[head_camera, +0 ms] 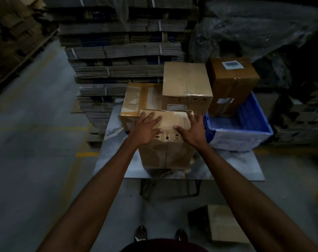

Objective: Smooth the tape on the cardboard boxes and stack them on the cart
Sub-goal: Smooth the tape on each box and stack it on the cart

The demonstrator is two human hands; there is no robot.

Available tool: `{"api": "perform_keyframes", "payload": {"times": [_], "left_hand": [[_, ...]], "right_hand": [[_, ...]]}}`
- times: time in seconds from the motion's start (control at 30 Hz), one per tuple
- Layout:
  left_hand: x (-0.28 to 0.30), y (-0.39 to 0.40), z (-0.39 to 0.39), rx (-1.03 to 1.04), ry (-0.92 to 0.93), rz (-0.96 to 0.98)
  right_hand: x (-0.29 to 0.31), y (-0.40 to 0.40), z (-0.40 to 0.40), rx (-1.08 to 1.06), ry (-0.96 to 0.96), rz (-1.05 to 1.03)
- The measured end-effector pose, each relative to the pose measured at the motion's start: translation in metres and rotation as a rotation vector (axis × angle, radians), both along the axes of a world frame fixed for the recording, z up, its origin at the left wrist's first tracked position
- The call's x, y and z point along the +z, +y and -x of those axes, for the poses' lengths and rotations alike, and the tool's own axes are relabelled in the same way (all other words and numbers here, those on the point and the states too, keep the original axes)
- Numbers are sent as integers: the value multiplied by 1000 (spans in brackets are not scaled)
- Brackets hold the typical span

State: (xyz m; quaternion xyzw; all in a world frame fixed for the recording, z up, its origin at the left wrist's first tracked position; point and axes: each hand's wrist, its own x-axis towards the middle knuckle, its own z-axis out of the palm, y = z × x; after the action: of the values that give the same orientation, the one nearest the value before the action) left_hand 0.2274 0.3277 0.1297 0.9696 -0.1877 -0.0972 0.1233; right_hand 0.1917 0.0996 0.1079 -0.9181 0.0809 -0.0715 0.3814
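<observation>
A taped cardboard box [166,153] stands at the front of a grey flat surface [116,160]. My left hand [147,129] lies spread on the box's top near its left front corner, fingers straight. My right hand [192,129] rests on the top right edge with fingers spread and slightly bent. Behind it lie a flatter box [136,100] with torn tape and a taller box [186,82] with clear tape across its top. A darker box [232,82] with a white label stands upright in a blue crate [252,122].
Tall stacks of flattened cartons [118,60] fill the space behind the surface. Plastic-wrapped goods [254,30] sit at the back right. One cardboard box [222,222] lies on the floor by my right foot. Grey concrete floor [36,142] with yellow lines stretches to the left.
</observation>
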Motion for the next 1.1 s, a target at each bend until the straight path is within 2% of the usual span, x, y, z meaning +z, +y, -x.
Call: {"api": "perform_keyframes", "payload": {"times": [0.07, 0.13, 0.2, 0.3, 0.37, 0.5, 0.6, 0.67, 0.73, 0.8, 0.93, 1.0, 1.1], "left_hand": [[8, -4, 6, -9, -152, -26], [17, -14, 16, 55, -208, 136], [25, -30, 24, 193, -100, 305], [29, -42, 29, 297, 22, 244], [31, -33, 27, 304, 5, 225], [28, -9, 21, 337, -54, 222], [35, 3, 20, 379, -115, 319], [41, 10, 23, 412, -163, 362], [45, 14, 28, 433, -216, 359], [46, 18, 29, 455, -266, 354], [27, 38, 13, 503, -232, 422], [15, 48, 10, 549, -175, 533], [-11, 44, 17, 582, -54, 691]], "right_hand": [[7, 10, 0, -69, -42, -54], [13, 20, -3, -113, -97, -195], [17, 35, -2, -110, -157, -390], [25, 54, 4, -23, -154, -757], [20, 59, 6, 30, -105, -850], [-34, 56, 23, 18, 67, -600], [-76, 48, 34, 37, 316, -385], [-93, 44, 32, -11, 430, -420], [-92, 45, 32, -117, 472, -608], [-86, 45, 31, -197, 466, -726], [-80, 31, 25, -281, 281, -703], [-74, 19, 22, -316, 203, -642], [-72, -2, 22, -337, 141, -446]]}}
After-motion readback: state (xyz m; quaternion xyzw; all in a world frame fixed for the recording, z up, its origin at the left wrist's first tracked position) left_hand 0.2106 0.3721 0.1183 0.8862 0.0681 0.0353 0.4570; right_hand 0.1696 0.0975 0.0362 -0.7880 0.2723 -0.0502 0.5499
